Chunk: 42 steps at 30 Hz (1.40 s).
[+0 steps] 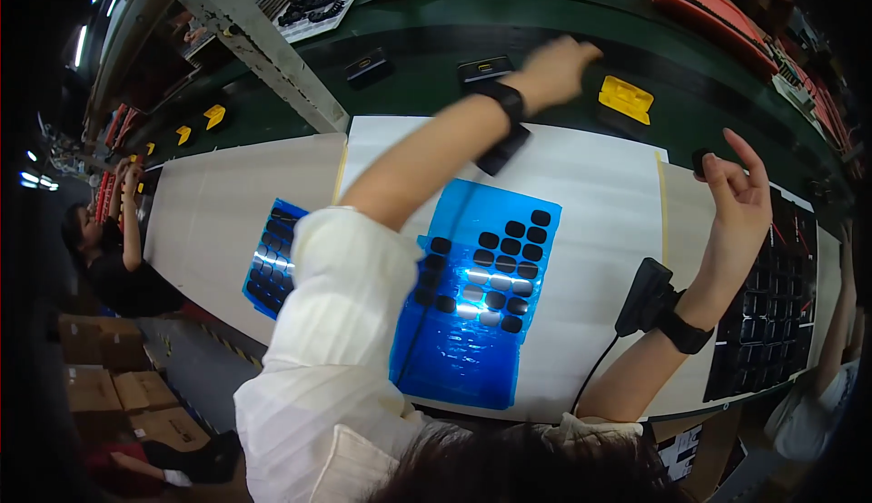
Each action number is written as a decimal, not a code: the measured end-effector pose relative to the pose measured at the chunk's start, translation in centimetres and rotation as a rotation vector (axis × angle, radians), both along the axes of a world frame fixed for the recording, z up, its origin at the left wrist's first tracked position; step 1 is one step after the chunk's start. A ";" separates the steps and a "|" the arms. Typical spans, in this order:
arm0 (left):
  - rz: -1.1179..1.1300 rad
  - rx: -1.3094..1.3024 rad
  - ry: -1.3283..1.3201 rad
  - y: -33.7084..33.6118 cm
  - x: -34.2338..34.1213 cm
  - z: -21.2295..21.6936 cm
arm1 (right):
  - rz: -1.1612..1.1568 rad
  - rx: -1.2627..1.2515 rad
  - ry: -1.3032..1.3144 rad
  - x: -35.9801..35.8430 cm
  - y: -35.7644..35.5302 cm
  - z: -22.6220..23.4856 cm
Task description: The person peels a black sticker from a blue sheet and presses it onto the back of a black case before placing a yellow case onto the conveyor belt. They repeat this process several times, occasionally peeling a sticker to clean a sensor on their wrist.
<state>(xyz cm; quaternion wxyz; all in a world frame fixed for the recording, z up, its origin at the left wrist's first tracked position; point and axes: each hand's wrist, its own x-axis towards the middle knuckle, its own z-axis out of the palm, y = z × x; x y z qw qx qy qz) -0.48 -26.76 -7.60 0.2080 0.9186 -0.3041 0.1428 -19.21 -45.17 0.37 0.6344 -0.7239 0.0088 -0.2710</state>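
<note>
My left hand [559, 67] reaches far out over the dark green belt [427, 94], between a black rectangular part [484, 69] and a yellow plastic part [625, 97]. Its fingers curl downward, and what lies under them is hidden. My right hand [740, 199] is raised at the right and pinches a small black pad [701, 162] between thumb and fingers. On the white table [590, 194] below lies a blue film sheet [481, 303] with several black pads stuck on in rows. Both wrists wear black bands with a small device.
A second blue sheet [271, 262] with pads lies at the left. A black tray [772, 308] of pads sits at the right table edge. A grey metal beam [254, 44] crosses the belt. Another person [118, 249] works at the far left, by cardboard boxes [109, 376].
</note>
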 end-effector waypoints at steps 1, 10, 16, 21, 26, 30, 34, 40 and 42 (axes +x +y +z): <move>0.060 0.062 -0.067 2.4 0.7 1.3 | 0.018 -0.003 0.019 -0.2 0.0 0.1; 1.143 0.438 0.206 25.6 4.7 -2.0 | -0.050 -0.097 0.052 0.6 0.9 -0.3; 1.181 0.389 0.348 28.1 3.9 -2.9 | -0.021 -0.104 0.037 0.3 1.0 -0.4; 0.981 0.604 0.144 21.8 -0.4 2.6 | -0.026 -0.059 0.085 0.4 0.3 -0.8; 0.540 0.508 0.155 15.1 -8.9 4.1 | -0.019 -0.003 0.097 0.5 0.4 -0.8; 0.332 0.517 0.208 12.6 -13.4 1.4 | -0.018 -0.003 0.105 0.4 1.0 0.1; 0.252 0.526 0.365 12.6 -12.7 2.0 | 0.004 -0.014 0.082 0.2 1.0 0.4; 0.324 0.248 0.259 16.4 -2.2 1.8 | 0.084 0.021 0.024 0.0 1.0 0.1; 0.440 0.366 0.103 17.2 0.2 -0.1 | 0.079 0.010 0.025 -0.1 0.9 0.1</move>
